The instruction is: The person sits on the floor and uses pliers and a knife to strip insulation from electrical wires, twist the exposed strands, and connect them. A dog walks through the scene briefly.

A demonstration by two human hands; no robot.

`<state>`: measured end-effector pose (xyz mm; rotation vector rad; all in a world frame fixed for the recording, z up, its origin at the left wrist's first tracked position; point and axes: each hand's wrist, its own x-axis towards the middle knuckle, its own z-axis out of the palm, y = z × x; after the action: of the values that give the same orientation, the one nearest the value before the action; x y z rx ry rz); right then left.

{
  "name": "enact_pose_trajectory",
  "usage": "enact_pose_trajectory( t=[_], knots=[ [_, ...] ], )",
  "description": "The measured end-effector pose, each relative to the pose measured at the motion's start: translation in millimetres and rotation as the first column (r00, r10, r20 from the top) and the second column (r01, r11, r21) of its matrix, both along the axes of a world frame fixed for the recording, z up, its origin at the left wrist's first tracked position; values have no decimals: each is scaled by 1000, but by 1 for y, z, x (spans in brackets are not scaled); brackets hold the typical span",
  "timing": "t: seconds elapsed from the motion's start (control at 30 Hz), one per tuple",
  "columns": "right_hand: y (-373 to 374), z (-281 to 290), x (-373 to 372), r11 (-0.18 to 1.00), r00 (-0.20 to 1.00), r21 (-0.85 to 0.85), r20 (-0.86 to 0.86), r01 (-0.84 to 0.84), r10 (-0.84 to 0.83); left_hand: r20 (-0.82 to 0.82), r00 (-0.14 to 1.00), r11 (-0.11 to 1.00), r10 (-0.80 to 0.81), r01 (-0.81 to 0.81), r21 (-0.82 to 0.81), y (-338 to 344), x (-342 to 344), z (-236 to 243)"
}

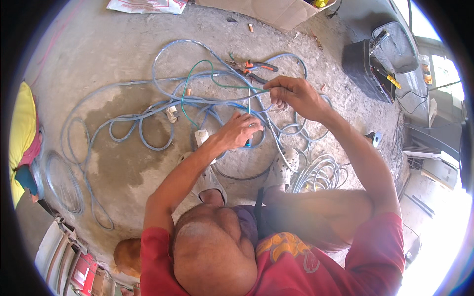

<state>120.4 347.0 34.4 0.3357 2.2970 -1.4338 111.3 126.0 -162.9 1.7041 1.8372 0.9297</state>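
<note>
My right hand point(295, 96) is raised over the tangle, its thumb and fingers pinching a thin green wire point(232, 87). From there the wire runs left and loops down into a heap of blue cable point(163, 106) on the concrete floor. My left hand point(239, 129) is closed low over the middle of the heap; its curled fingers hide what they grip. Right beside it lies a screwdriver point(248, 142) with a teal handle, partly covered by the hand. Pliers point(259, 65) with orange and black handles rest on the cable just beyond my right hand.
An open dark toolbox point(368, 69) stands at far right. A cardboard box point(269, 14) is at the far edge. Coiled pale cable point(321, 175) lies by my right shoe point(283, 167). A white oblong piece point(201, 138) sits near my left forearm. Another person's yellow clothing point(22, 133) shows at left.
</note>
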Motion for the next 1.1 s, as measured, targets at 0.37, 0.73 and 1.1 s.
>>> enact_pose_trajectory(
  t=[0.37,0.73,1.1],
  knots=[
    [2,3,3,993,1000,113,-28,16,-13,-391,795,885,-464,430,-177,28,-9,0],
    [-1,44,-8,977,978,-53,-30,205,-206,956,218,919,194,-381,-100,3,-43,92],
    [-38,27,-4,951,965,-229,-114,208,-238,886,-358,817,-295,-575,39,20,-37,119]
  ],
)
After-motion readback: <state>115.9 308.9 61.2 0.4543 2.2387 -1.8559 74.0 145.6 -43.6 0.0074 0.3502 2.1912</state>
